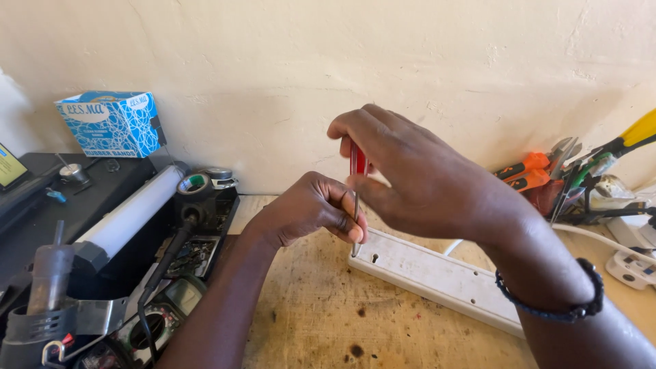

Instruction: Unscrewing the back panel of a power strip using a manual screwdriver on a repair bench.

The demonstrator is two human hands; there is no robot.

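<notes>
My right hand [417, 178] grips the red transparent handle of a screwdriver [357, 162] and holds it upright. The metal shaft runs down to a long white power strip [437, 273] that lies back-side up on the wooden bench. My left hand [307, 208] pinches the shaft close to its tip, just above the strip's left end. The tip itself is partly hidden by my left fingers. A dark beaded band sits on my right wrist.
A blue cardboard box [113, 123] stands at the back left on a black case. A white tube [130, 215], a tape roll [195, 184], a multimeter [147, 328] and a soldering tool [48, 273] crowd the left. Pliers and cutters [547, 178] lie at right, beside white plugs [632, 266].
</notes>
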